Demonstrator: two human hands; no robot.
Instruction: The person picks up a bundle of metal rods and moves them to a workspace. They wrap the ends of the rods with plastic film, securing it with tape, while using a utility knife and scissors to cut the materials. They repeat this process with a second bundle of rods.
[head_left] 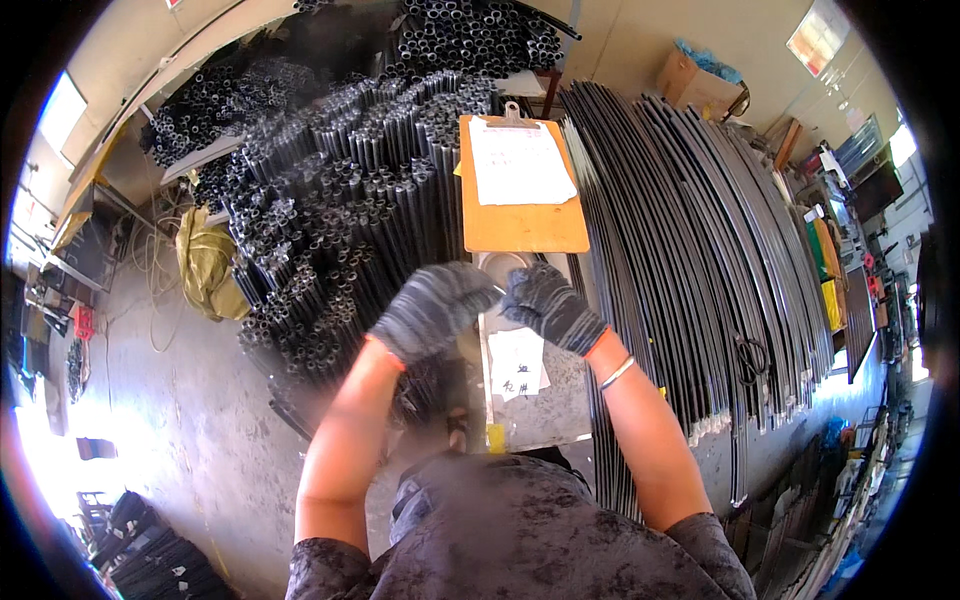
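Note:
Both hands wear grey and black knit gloves with orange cuffs, raised close together over a narrow work surface (555,425). My left hand (435,308) is closed, blurred a little by motion, with its fingertips toward the right hand. My right hand (552,308) is closed too, its fingers curled inward. A tiny pale sliver shows between the fingertips; what it is cannot be made out. Just beyond lies an orange-brown clipboard (525,230) with white sheets (522,165) under its metal clip. A round, ring-like object (503,262) is partly hidden behind the hands. Nearer me, handwritten white paper slips (517,362) lie on the surface.
Bundles of dark metal tubes (380,190) are stacked at left, open ends up. Long dark bars (690,250) lie side by side at right, with a black looped object (750,360) on them. A cardboard box (700,85) stands behind; an olive sack (208,262) sits at far left.

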